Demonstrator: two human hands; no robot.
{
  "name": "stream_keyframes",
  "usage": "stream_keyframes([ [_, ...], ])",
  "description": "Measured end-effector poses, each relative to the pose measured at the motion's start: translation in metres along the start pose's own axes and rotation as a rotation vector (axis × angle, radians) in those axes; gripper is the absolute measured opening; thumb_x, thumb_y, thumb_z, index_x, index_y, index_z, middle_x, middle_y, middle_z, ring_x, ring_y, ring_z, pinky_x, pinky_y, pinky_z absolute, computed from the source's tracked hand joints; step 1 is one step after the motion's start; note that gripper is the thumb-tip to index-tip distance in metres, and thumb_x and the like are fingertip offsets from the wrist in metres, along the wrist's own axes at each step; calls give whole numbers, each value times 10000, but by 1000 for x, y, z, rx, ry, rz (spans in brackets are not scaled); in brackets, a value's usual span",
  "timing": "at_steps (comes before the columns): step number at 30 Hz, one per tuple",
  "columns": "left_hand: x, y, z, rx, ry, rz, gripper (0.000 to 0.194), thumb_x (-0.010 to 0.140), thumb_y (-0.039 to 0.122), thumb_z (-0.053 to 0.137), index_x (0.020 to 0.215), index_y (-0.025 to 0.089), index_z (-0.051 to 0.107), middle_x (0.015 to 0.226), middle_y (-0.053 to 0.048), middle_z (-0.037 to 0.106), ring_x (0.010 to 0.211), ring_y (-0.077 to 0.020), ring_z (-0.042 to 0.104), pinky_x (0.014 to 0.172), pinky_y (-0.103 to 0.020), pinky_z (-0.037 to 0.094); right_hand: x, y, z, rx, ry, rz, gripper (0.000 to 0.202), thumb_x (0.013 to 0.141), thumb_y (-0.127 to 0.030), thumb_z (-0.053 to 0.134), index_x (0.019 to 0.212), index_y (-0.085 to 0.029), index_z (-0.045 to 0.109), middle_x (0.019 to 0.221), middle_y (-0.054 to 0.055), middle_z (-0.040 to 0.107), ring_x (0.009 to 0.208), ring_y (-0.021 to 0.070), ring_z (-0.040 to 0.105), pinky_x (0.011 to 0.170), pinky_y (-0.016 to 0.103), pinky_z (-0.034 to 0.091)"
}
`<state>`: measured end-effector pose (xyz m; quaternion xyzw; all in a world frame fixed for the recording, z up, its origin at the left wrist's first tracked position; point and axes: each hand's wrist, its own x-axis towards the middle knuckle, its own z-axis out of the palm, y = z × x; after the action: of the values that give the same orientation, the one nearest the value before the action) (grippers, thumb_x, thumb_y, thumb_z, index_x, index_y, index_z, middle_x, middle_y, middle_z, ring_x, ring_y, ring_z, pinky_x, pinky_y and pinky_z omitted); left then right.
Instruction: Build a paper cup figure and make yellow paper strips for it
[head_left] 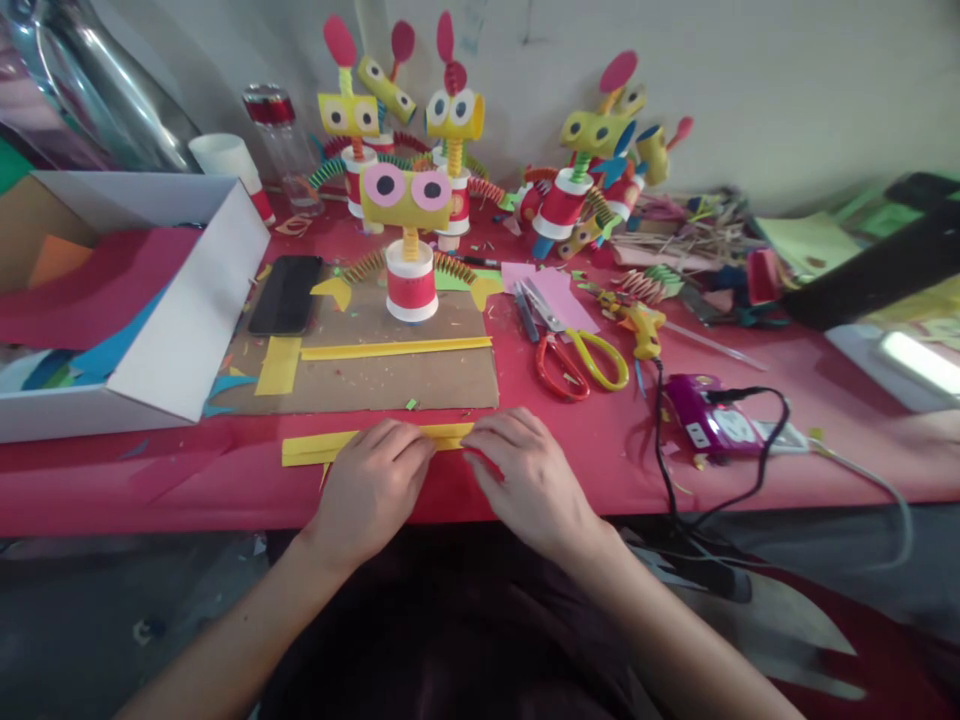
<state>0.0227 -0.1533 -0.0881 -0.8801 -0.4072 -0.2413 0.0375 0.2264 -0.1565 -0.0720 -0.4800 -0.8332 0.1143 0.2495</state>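
A long yellow paper strip (319, 449) lies along the front of the red-covered table, with a lengthwise crease or fold. My left hand (379, 480) is closed on its middle, fingertips pressed down against the paper. Around the strip's right end is my right hand (525, 475), thumb and fingers pinching it. Just beyond, a second narrow yellow strip (397, 349) rests on a brown cardboard sheet (390, 385). A short, wide yellow paper piece (279, 366) lies at its left. Behind stands a paper-cup figure (412, 282) with pink-ringed eyes and folded-paper arms.
To the left is a white box (180, 330) of coloured paper, near a black phone (286, 295). Scissors (570, 350), a yellow glue gun (643, 328) and a purple power adapter (709, 420) with trailing cables lie right. More cup figures (566, 200) line the wall.
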Motion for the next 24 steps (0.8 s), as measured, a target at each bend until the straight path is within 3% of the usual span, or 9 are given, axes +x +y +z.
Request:
stream_keyframes([
  [9, 0, 1, -2, 82, -18, 11, 143, 903, 138, 555, 943, 150, 691, 893, -62, 704, 828, -227, 623, 737, -369, 493, 3, 10, 7, -240, -96, -78, 159, 945, -155, 525, 952, -192, 680, 936, 51, 685, 835, 203, 565, 741, 329, 370],
  [24, 3, 7, 0, 179, -29, -80, 90, 888, 145, 581, 888, 166, 668, 856, -58, 676, 828, -248, 574, 718, -381, 440, 13, 0, 5, -286, -101, 156, 139, 945, -209, 543, 861, -177, 649, 860, 50, 691, 806, 220, 591, 703, 337, 352],
])
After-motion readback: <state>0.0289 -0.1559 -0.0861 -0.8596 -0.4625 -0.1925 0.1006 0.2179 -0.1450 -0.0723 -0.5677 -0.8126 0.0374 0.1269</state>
